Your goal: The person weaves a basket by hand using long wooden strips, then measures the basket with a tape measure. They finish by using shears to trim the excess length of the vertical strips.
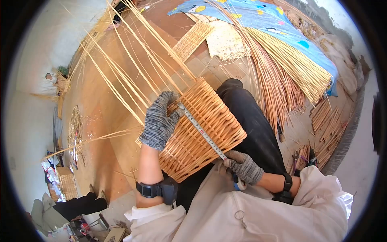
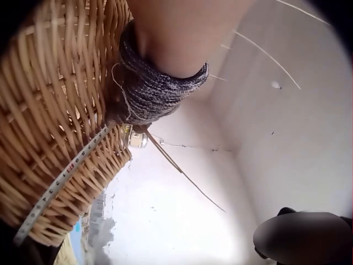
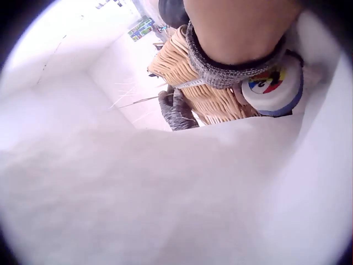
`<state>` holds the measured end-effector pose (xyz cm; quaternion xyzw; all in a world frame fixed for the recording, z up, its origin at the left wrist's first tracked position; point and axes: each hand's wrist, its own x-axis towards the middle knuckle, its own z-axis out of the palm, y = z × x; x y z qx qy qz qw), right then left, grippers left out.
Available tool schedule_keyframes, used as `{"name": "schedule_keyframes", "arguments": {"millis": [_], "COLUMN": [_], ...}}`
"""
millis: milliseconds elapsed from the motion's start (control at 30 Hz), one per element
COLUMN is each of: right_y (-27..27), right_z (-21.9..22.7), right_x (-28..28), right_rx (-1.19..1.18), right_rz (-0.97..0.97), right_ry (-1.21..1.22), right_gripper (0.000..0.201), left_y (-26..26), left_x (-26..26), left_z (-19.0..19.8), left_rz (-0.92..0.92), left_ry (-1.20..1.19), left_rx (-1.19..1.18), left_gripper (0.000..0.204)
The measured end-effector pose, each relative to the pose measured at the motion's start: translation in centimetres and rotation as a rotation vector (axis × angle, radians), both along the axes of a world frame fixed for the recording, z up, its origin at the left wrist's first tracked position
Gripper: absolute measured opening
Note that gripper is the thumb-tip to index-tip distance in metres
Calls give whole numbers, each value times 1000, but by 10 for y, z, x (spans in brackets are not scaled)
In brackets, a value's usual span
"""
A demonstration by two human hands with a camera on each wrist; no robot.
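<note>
A woven wicker basket lies tilted across the person's lap, long loose canes running out from its far side. A steel tape measure's blade stretches diagonally over its woven face. My left hand, in a grey knitted glove, pinches the blade's far end at the basket's upper edge. At the lower edge my right hand, gloved alike, grips the tape measure close to its case. The round white case with a coloured label shows under that hand in the right wrist view. The right fingers are mostly hidden there.
Bundles of peeled canes and reddish canes lie right of the knee beside a blue patterned cloth. Flat woven panels rest on the floor ahead. Short cut sticks are at the far right.
</note>
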<state>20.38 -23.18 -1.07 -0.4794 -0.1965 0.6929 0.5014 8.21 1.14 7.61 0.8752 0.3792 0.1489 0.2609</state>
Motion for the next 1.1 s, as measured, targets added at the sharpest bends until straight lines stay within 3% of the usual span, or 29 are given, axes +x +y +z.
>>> {"name": "schedule_keyframes", "arguments": {"millis": [167,267,333,367,467,500,567,667,733,767,867,900,967,1000,1100], "right_y": [-3,-6,-3,-3,-7,-10,-8,0,-2,-2,-2,-3,-4,-3,1], "right_z": [-13,-3,-8,-10,13,14,13,22,24,25,18,18,19,20,26], "right_x": [0,4,4,5,7,8,7,6,-3,-5,-3,0,6,7,3], "right_rx": [24,-127,-3,34,35,39,31,-20,178,279,195,131,-6,9,59], "right_rz": [23,73,35,5,-124,-126,-112,-79,-209,-270,-251,-129,105,109,70], "right_ry": [-4,71,-15,-29,5,-34,-80,-355,-496,-569,-468,-521,-624,-627,-629], "right_gripper": [23,22,23,23,25,27,29,29,27,25,22,21,18,18,16], "left_y": [-2,-7,-6,-3,-2,0,6,-6,-10,-8,1,1,9,13,14], "left_x": [-5,-7,-9,-10,-8,-9,-14,-16,-17,-12,1,8,6,5,2], "left_z": [-7,-4,4,13,9,7,2,-1,-2,0,2,13,25,28,18], "left_rz": [7,-11,-89,-130,16,44,48,103,79,60,138,166,34,-28,59], "left_ry": [-103,-129,-138,-26,-467,-576,-505,-312,-102,-27,160,266,289,295,114], "left_rx": [-49,-151,-141,-73,-317,-243,-97,128,361,295,274,259,197,165,216], "left_gripper": [35,37,41,49,52,51,51,42,36,29,27,27,25,24,21]}}
